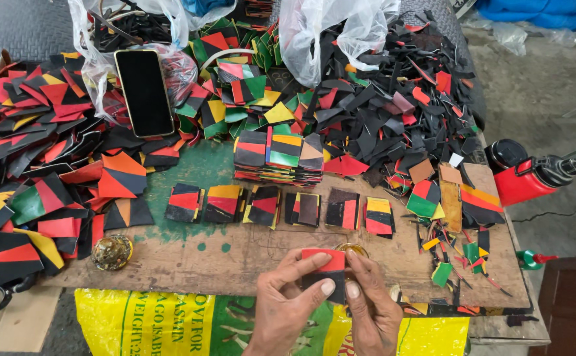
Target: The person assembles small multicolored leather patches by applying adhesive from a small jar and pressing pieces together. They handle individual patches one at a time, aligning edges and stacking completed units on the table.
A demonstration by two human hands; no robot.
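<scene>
Both hands pinch one red-and-black patch (324, 269) at the near edge of the wooden surface (248, 254), left hand (287, 300) gripping its left side, right hand (370, 304) its right, long axis upright, directly below the row of patches (281, 206).

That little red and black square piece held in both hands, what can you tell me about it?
The small flat patchwork piece looks like stitched or glued leather-like sheet, with a red band on top and black below. It is held low over the worn wooden board, near its front edge. The left hand pinches it with thumb on its lower face and fingers on its upper left; the right hand grips its right edge. A round yellowish container shows just behind it.
</scene>
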